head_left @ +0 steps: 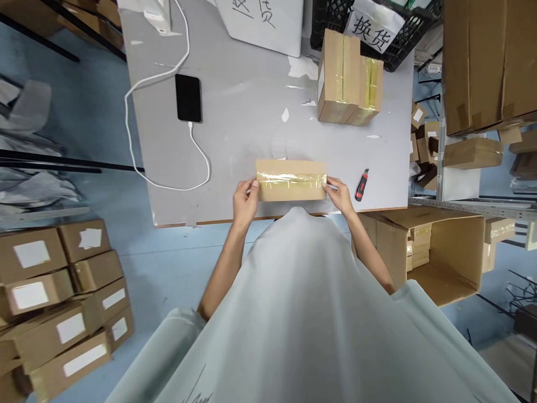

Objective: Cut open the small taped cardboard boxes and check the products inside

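Observation:
A small cardboard box [291,193] lies at the table's near edge, with shiny clear tape running along its top. My left hand [245,201] grips its left end, thumb at the top corner. On the opposite end, my right hand [339,194] holds the box with thumb and fingers by the tape. To the right of that hand rests a red and black utility knife [362,185]. Its blade cannot be made out. The undersides of the box and some of my fingers are hidden.
Two taped boxes [340,84] stand at the back right before a black crate [331,15]. A phone [188,98] on a white cable [126,112] lies left. Beside the table are an open carton [444,252] at right and stacked boxes [79,296] at left.

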Motion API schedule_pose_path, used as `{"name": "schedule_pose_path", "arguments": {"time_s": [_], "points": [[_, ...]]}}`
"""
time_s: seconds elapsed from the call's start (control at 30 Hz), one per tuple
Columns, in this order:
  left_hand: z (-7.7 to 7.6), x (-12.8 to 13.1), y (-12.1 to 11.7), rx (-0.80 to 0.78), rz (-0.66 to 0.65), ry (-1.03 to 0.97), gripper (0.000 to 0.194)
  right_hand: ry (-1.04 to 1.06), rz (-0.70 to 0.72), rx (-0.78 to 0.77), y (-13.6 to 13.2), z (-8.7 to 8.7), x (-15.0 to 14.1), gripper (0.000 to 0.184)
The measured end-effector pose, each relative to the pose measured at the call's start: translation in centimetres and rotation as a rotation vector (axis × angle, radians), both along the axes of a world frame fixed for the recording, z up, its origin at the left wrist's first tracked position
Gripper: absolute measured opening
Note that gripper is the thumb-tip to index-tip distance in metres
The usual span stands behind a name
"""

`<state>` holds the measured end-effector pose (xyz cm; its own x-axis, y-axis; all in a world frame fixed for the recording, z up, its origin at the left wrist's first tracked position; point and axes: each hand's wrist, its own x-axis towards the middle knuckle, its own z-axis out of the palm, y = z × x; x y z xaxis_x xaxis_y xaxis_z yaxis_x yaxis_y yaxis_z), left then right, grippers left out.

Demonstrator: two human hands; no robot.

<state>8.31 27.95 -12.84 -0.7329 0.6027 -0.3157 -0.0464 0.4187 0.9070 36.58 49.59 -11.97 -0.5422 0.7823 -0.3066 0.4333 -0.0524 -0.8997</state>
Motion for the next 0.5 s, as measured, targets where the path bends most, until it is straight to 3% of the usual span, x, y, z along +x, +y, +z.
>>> {"name": "schedule_pose_path", "arguments": {"time_s": [0.17,0.33,0.5], "points": [[0.9,-0.9,-0.2,0.003,-0.020,0.054,0.048,-0.014,0.032,0.014,0.1,1.2,-0.2,0.069],[-0.3,-0.4,-0.4,-0.032,-0.021,0.006,0.045,-0.069,0.027,-0.012,-1.2,-0.4,-0.4,0.071],[-2.0,-0.2,0.3,-0.067,0.014,-0.085,0.054,-0.092,-0.013,-0.069,-1.9,-1.9,-1.5,0.083]]}}
